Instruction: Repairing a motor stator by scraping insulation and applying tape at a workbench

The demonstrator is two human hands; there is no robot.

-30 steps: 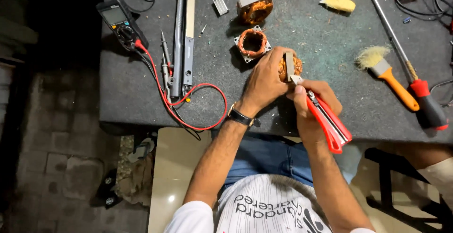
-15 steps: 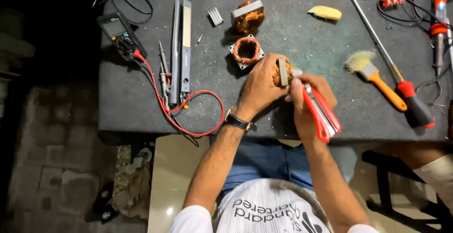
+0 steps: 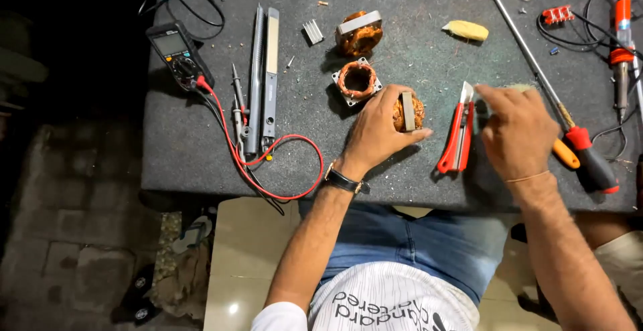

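Note:
My left hand (image 3: 375, 133) is closed around a small copper-wound motor coil (image 3: 408, 112) with a grey metal core, holding it just above the dark bench top (image 3: 201, 150). Beside it a red utility knife (image 3: 457, 137) lies on the bench, blade pointing away from me, with no hand on it. My right hand (image 3: 516, 130) is to the right of the knife, its fingers curled down over an orange-handled paintbrush (image 3: 566, 154). Only the end of the brush handle and a bit of the bristles show.
Two more wound coils (image 3: 357, 80) (image 3: 360, 33) lie beyond my left hand. A multimeter (image 3: 175, 53) with a looping red lead (image 3: 268, 163) and two long grey bars (image 3: 262, 76) lie at the left. A long red-handled screwdriver (image 3: 593, 163), a yellow piece (image 3: 465, 31) and a red-banded wired tool (image 3: 621, 36) are at the right.
My right hand has let go of the red knife, which now lies on the bench, and has moved right onto the paintbrush. My left hand still holds the coil.

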